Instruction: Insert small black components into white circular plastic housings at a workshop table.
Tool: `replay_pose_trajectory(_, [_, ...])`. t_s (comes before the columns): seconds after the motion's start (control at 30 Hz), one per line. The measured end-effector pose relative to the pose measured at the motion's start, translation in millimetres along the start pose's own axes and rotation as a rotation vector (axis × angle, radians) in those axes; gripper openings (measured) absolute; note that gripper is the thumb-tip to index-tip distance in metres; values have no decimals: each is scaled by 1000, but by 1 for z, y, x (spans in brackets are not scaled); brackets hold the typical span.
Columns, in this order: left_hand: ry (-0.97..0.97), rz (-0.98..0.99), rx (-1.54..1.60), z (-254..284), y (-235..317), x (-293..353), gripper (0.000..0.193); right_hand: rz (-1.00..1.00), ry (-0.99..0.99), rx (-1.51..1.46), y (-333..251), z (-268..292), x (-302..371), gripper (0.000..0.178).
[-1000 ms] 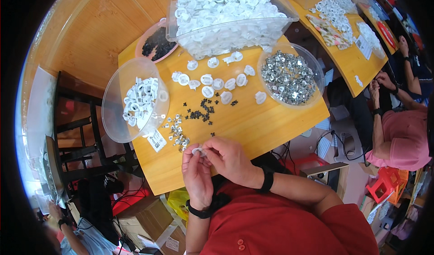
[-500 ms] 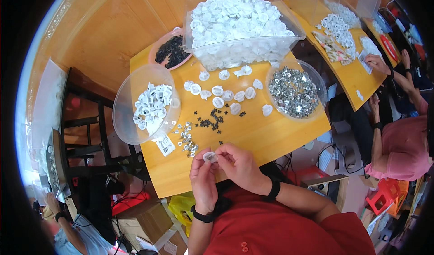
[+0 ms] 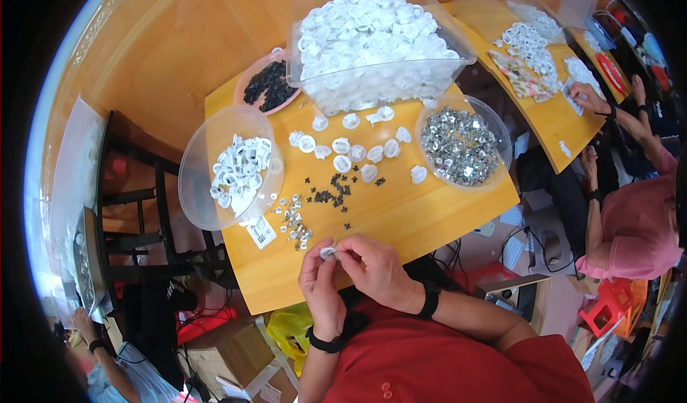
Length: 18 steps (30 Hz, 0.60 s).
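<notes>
A small round white plastic part [image 3: 328, 253] is pinched between the fingertips of my left hand [image 3: 322, 287] and my right hand [image 3: 376, 267], at the near edge of the wooden table [image 3: 422, 210]. Both hands are closed on it, and the fingers partly hide it. Just beyond lie a small pile of shiny metal pieces [image 3: 295, 224] and a scatter of small black cross-shaped pieces [image 3: 330, 194]. Farther off, several loose white plastic parts [image 3: 341, 145] are spread over the table.
A large clear bin [image 3: 379, 81] heaped with white parts stands at the back. Around it are a pink bowl [image 3: 250, 81] of black pieces, a clear bowl [image 3: 187, 181] of white parts and a clear bowl [image 3: 504, 135] of metal pieces. Another person [image 3: 633, 224] works at right.
The view has shifted slightly. My hands keep the white part pinched in nearly the same place, with the part turned a little between the fingertips.
</notes>
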State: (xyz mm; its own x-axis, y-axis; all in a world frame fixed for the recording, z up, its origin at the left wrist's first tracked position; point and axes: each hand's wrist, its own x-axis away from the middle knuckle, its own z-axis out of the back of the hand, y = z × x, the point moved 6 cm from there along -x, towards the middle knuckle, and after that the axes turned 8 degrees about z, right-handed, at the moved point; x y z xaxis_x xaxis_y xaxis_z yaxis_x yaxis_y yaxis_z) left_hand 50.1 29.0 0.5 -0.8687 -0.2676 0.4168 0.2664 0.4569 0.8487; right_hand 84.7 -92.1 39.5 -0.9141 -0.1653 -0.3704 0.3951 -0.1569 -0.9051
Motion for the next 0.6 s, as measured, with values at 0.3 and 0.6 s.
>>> replay_pose_trajectory(0.3, [-37, 93, 211, 14, -8, -3, 20, 110, -10, 7, -2, -6, 7, 7])
replay_pose_trajectory(0.6, [-52, 106, 153, 6, -6, -4, 16, 46, -1, -87, 8, -7, 7, 7])
